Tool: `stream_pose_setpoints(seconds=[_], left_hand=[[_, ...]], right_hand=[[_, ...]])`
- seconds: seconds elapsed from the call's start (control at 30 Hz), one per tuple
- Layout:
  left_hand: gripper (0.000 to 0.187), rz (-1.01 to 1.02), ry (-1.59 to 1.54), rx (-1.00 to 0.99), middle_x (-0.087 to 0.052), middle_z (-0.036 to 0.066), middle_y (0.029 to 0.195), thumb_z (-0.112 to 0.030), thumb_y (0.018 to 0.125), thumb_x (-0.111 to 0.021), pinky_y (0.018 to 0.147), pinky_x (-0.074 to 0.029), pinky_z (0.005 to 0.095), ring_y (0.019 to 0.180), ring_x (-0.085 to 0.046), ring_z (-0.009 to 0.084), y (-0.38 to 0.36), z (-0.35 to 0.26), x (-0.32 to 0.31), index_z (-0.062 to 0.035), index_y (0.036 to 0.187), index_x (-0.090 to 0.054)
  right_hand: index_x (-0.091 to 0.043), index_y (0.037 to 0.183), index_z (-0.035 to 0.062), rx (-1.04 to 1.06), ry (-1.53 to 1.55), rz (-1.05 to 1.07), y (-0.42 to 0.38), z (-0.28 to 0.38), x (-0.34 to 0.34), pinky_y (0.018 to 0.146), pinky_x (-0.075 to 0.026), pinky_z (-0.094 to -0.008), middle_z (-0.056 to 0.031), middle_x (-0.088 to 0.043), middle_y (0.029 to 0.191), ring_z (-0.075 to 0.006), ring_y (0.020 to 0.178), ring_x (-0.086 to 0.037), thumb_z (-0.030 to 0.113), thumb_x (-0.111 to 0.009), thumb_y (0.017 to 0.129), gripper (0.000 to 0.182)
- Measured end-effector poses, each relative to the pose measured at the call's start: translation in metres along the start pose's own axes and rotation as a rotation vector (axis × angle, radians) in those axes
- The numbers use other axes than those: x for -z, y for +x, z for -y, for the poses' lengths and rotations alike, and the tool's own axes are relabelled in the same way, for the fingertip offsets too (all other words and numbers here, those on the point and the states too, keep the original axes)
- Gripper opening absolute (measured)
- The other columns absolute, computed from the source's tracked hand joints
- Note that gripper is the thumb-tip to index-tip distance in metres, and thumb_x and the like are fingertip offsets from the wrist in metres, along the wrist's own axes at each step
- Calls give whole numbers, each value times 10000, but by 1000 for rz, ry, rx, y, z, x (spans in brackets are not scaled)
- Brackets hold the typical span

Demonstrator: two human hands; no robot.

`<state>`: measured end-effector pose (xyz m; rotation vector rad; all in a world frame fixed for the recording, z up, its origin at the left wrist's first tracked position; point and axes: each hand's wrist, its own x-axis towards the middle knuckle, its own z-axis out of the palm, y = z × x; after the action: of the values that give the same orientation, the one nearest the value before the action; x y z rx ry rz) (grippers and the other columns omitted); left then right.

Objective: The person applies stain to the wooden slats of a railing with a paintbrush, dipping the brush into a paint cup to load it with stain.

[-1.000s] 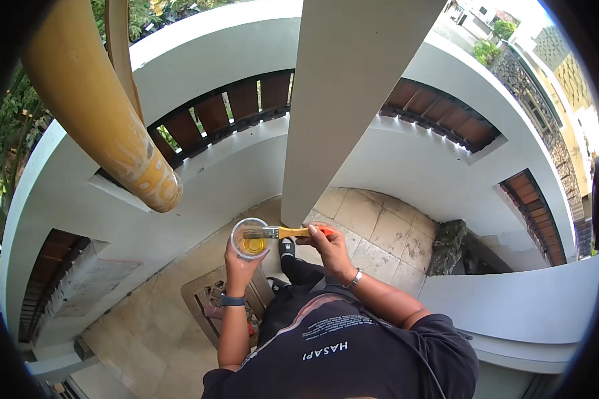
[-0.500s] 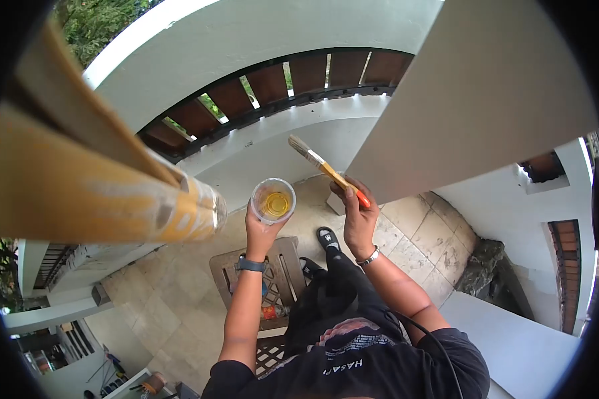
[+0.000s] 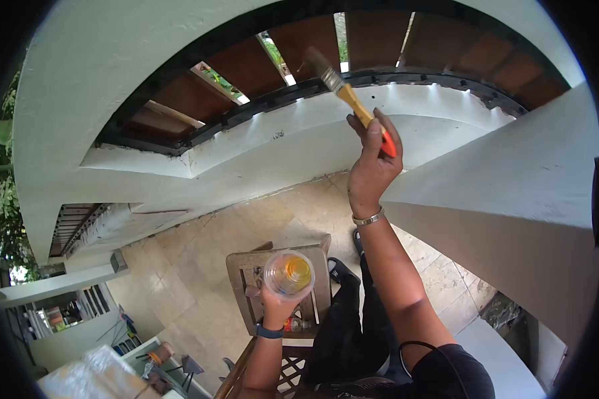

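My right hand (image 3: pixel 374 166) grips a paintbrush (image 3: pixel 355 103) by its yellow and red handle, raised in front of me. The bristles point up and overlap the brown slats (image 3: pixel 239 70) of the wall opening in this view. Lower down, my left hand (image 3: pixel 276 311) is wrapped round a clear plastic cup (image 3: pixel 271 279) with some yellow liquid at its bottom. Beneath the cup stands a wooden chair (image 3: pixel 323 286) with small items on its seat, partly hidden by the cup and hand.
A white curved wall (image 3: pixel 266 159) runs across in front, with a black frame holding the slats. To the right is a broad pale wall or pillar (image 3: pixel 506 173). At lower left, an open box (image 3: pixel 154 349) holds tools. Pale tiles cover the floor (image 3: pixel 180 266).
My right hand has lifted the paintbrush up to the slats. The cup in my left hand sits lower in view. The view has shifted, and the yellowish tubular object at left is gone.
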<state>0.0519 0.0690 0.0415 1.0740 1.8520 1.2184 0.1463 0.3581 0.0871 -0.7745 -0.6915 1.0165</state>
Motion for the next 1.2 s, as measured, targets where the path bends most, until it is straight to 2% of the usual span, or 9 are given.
stream_pose_setpoints(seconds=[0.1, 0.27, 0.57, 0.63, 0.7, 0.73, 0.87, 1.03, 1.2], left_hand=[[927, 5, 35, 70, -552, 158, 1312, 18, 573, -898, 999, -510, 426, 1200, -562, 258, -11, 1, -2, 27, 1368, -422], [887, 15, 45, 110, -566, 146, 1281, 0, 579, -906, 989, -515, 390, 1163, -587, 241, -23, 6, 3, 16, 1340, -451], [859, -4, -27, 272, -579, 137, 1264, -18, 598, -904, 1004, -492, 379, 1154, -591, 227, -16, 14, 16, 24, 1334, -463], [863, -3, -47, 270, -578, 137, 1266, -20, 596, -905, 1004, -492, 379, 1158, -588, 226, -11, 12, 14, 22, 1335, -460], [866, 4, -65, 270, -576, 138, 1267, -21, 595, -906, 1004, -493, 380, 1162, -586, 226, -7, 14, 13, 20, 1335, -458], [870, 15, -54, 256, -574, 138, 1267, -23, 593, -908, 1006, -492, 381, 1166, -583, 226, -7, 16, 13, 17, 1335, -456], [872, 17, -56, 257, -572, 136, 1263, -31, 590, -913, 1005, -495, 382, 1163, -586, 226, 0, 14, 12, 11, 1330, -454], [859, 34, -1, 245, -577, 136, 1247, -40, 601, -913, 990, -508, 376, 1144, -598, 230, -1, 21, 14, 12, 1326, -456], [866, 26, -2, 247, -581, 138, 1240, -48, 596, -924, 983, -516, 375, 1132, -605, 231, -1, 25, 13, 12, 1323, -457]], right_hand=[[-500, 1265, -71, 50, 103, 1, 3, -17, -17, 967, -555, -418, -202, -610, 1177, -343, 1022, -681, 229, -549, 1019, 391], [-517, 1235, -68, 95, 22, -7, 11, -47, -31, 970, -557, -431, -201, -597, 1193, -330, 1005, -684, 206, -567, 1009, 359], [-566, 1182, -75, 676, -192, -78, 45, -58, -10, 882, -600, -373, -197, -656, 1087, -294, 939, -695, 94, -530, 1014, 241], [-594, 1156, -58, 713, -209, -97, 40, -61, -10, 889, -594, -386, -198, -659, 1091, -292, 953, -693, 53, -562, 987, 205], [-648, 1150, 18, 871, -451, 62, 33, -66, -17, 837, -581, -375, -161, -672, 1064, -290, 1000, -682, -26, -698, 866, 292], [-680, 1128, 54, 878, -499, 150, 28, -72, -24, 864, -583, -405, -147, -677, 1046, -303, 1000, -682, -23, -777, 776, 373], [-692, 1113, 68, 890, -444, 376, 14, -80, -34, 885, -582, -430, -130, -676, 1056, -289, 1017, -677, 1, -817, 728, 410], [-681, 1098, 45, 861, -319, 367, 20, -66, -29, 880, -582, -415, -139, -677, 1031, -297, 1007, -681, -15, -792, 753, 367], [-634, 1117, -21, 695, -321, 66, 40, -76, -12, 816, -580, -344, -167, -666, 1034, -300, 964, -692, 2, -663, 899, 221]])
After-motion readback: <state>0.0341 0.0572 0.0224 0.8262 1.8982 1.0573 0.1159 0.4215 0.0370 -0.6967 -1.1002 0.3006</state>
